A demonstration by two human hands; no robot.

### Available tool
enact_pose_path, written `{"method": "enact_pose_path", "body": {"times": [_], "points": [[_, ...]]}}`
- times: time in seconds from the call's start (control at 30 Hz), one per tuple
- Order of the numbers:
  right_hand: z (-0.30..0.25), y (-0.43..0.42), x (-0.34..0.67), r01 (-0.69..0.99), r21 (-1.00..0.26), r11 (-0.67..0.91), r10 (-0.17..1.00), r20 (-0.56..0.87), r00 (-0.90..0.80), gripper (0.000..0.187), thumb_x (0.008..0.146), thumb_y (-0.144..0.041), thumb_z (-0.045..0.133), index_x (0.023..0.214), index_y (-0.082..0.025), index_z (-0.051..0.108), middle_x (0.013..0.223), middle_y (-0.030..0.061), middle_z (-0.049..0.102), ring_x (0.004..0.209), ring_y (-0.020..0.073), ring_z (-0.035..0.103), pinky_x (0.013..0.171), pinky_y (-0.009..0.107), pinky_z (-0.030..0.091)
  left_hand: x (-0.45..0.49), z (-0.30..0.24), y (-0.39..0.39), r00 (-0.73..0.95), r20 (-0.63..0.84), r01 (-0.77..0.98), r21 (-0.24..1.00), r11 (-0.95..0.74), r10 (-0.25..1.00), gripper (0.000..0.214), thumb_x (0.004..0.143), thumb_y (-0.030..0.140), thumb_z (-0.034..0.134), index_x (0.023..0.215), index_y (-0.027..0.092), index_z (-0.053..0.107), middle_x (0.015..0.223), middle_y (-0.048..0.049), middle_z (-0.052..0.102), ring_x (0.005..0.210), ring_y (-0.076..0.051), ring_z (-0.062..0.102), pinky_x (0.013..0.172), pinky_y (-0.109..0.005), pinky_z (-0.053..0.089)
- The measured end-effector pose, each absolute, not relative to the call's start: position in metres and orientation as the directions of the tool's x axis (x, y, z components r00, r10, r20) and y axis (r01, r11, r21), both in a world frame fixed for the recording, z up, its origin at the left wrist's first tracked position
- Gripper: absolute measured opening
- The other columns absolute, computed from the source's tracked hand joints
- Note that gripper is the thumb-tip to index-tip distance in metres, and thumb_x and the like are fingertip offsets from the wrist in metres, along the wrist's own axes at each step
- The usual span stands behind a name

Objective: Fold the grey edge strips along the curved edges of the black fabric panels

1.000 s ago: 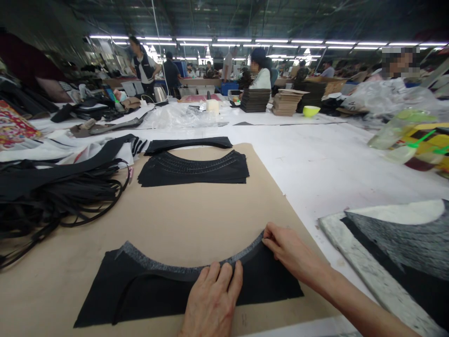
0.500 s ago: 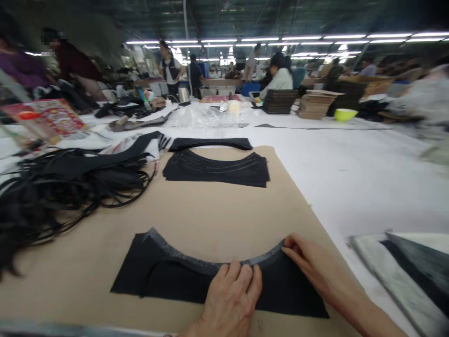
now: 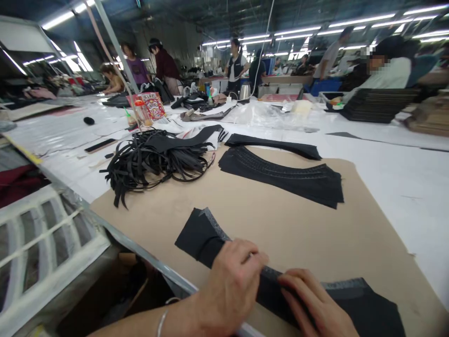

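A curved black fabric piece [image 3: 372,309] lies across the near part of the brown sheet, with a grey speckled strip along its concave edge. My left hand [image 3: 233,276] is closed on that edge left of the middle, its fingertips bent over the strip. Just to its right, my right hand [image 3: 315,302] pinches the same edge between thumb and fingers. Both hands cover the middle of the piece. A stack of similar curved black pieces [image 3: 277,173] with stitched lines rests farther back.
A tangled heap of black strips [image 3: 161,154] sits at the left of the brown sheet [image 3: 351,224]. Behind the stack lies a narrow black piece [image 3: 273,144]. The table's metal edge [image 3: 140,252] runs along the near left, beside a white slatted rack [image 3: 45,243]. Co-workers stand farther back.
The view has swung to the left. My left hand has slid leftward along the curved edge, and my right hand has come from the right tip in toward the middle.
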State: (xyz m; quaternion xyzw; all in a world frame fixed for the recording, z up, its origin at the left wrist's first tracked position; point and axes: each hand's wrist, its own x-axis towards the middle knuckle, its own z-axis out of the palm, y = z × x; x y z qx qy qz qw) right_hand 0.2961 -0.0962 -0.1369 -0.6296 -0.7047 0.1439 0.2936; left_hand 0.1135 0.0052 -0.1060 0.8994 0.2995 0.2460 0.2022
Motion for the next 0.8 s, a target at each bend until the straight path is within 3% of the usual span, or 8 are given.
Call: {"method": "enact_pose_path", "body": {"times": [0.1, 0.27, 0.47, 0.8], "points": [[-0.137, -0.086, 0.281, 0.842, -0.458, 0.285, 0.934, 0.331, -0.137, 0.029, 0.092, -0.017, 0.038, 0.115, -0.022, 0.057, 0.104, 0.0079, 0.062, 0.094, 0.0142, 0.063, 0.082, 0.021, 0.053, 0.09, -0.095, 0.037, 0.593, 0.208, 0.633, 0.477, -0.61, 0.778, 0.017, 0.094, 0.02, 0.046, 0.099, 0.022, 0.062, 0.1, -0.0028, 0.063, 0.097, -0.02, 0.051, 0.085, -0.036, 0.036], [-0.147, -0.085, 0.28, 0.894, -0.256, 0.368, 0.886, 0.389, -0.253, 0.04, 0.087, -0.006, 0.035, 0.12, -0.014, 0.057, 0.103, 0.0101, 0.062, 0.094, 0.0148, 0.061, 0.084, 0.023, 0.053, 0.074, -0.097, 0.068, 0.642, 0.002, 0.675, 0.472, -0.566, 0.767, 0.013, 0.091, 0.031, 0.054, 0.091, 0.023, 0.064, 0.083, 0.0011, 0.065, 0.086, -0.019, 0.053, 0.081, -0.036, 0.032], [-0.146, -0.084, 0.278, 0.907, -0.237, 0.349, 0.892, 0.379, -0.244, 0.044, 0.084, -0.002, 0.034, 0.117, -0.014, 0.059, 0.104, 0.0111, 0.061, 0.094, 0.0153, 0.061, 0.083, 0.024, 0.054, 0.076, -0.094, 0.08, 0.668, -0.123, 0.665, 0.542, -0.514, 0.734, 0.012, 0.078, 0.03, 0.064, 0.088, 0.024, 0.062, 0.075, 0.005, 0.061, 0.079, -0.016, 0.053, 0.078, -0.033, 0.028], [-0.147, -0.082, 0.276, 0.896, -0.237, 0.376, 0.874, 0.412, -0.257, 0.046, 0.08, 0.001, 0.032, 0.113, -0.012, 0.061, 0.096, 0.0104, 0.061, 0.086, 0.015, 0.061, 0.079, 0.023, 0.055, 0.082, -0.093, 0.094, 0.697, -0.149, 0.683, 0.435, -0.587, 0.701, 0.01, 0.075, 0.022, 0.066, 0.079, 0.021, 0.056, 0.079, 0.0034, 0.062, 0.083, -0.017, 0.053, 0.082, -0.035, 0.026]]}}
